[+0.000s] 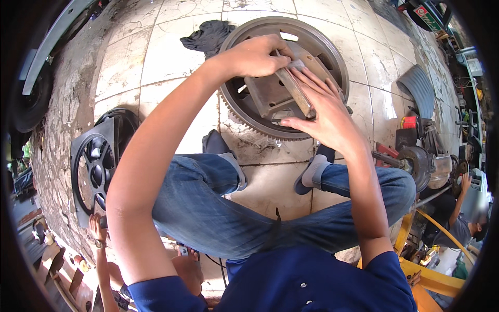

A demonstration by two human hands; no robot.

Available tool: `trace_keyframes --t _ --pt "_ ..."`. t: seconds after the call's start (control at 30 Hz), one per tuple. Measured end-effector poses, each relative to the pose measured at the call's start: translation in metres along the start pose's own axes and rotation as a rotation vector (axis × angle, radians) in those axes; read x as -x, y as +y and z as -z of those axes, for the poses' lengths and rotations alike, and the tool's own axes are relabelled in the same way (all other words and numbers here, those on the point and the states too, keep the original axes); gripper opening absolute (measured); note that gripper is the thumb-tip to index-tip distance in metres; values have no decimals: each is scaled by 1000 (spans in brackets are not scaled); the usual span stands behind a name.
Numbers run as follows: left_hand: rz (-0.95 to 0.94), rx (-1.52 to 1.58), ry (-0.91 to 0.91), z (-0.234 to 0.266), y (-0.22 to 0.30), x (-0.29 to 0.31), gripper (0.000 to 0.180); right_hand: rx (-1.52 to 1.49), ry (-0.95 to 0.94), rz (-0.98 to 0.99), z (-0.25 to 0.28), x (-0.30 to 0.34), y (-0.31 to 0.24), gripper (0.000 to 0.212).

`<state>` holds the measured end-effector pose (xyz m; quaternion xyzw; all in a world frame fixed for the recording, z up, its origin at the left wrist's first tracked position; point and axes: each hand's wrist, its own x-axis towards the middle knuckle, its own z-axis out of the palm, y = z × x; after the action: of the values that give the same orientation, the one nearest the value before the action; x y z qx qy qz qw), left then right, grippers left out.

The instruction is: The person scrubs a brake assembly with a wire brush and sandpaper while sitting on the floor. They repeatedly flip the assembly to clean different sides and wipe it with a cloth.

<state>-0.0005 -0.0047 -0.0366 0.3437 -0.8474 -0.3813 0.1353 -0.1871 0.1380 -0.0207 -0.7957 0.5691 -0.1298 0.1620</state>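
Note:
A large round flywheel with a toothed rim lies flat on the floor ahead of me. On top of it rests a brown metal plate with holes, and a narrow metal bar crosses the plate at a slant. My left hand is closed, its fingers curled round the far end of the bar. Flat along the bar's right side lies my right hand, fingers stretched out and thumb apart. A small grey block shows by its fingertips; how it sits on the bar is partly hidden.
A black rag lies beyond the flywheel. Left stands a black spoked wheel in a frame, touched by another person's hand. Right are a curved ribbed grey sheet, machine parts, a yellow frame and another person.

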Motion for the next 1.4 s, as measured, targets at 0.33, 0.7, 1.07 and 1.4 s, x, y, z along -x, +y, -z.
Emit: trace_keyframes --t 0.33,0.7,1.07,1.4 --pt "21 51 28 1 -4 -9 32 65 5 13 -5 -12 5 94" --pt "58 5 -22 6 8 -6 40 16 -3 -7 -2 -9 7 96" --pt "48 34 -53 9 5 -5 39 13 -14 4 -6 -15 9 93" --pt "39 55 -70 9 4 -6 38 10 -77 57 7 -7 10 104"
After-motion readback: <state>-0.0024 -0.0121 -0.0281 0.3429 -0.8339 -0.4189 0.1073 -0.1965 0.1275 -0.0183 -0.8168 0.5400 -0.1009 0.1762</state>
